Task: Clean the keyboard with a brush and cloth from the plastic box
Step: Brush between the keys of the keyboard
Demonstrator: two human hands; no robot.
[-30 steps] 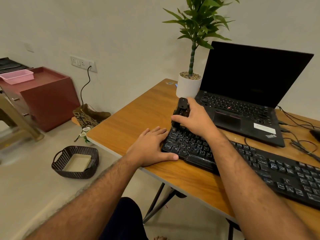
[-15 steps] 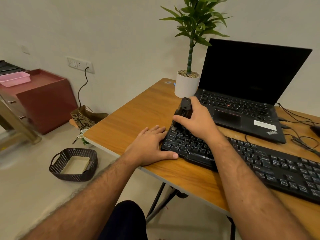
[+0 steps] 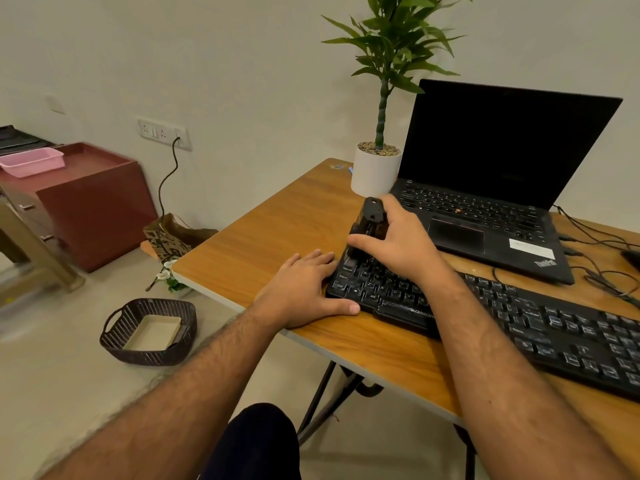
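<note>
Open laptop [image 3: 485,202], potted plant [image 3: 377,168] on desk [image 3: 263,233]; basket [image 3: 149,332] on floor.

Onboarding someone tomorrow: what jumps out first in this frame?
The right hand gripping a black brush on the left end of the black keyboard, with the left hand lying flat against that end. Behind them, an open laptop with a dark screen and a potted plant at the wooden table's far edge.

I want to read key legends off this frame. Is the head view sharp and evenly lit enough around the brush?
Head view: legends are legible beside the left hand on the keyboard; the black brush in the right hand shows little detail; soft light, no glare; the far-left floor is smeared; wide-angle distortion bends the desk edges.
</note>
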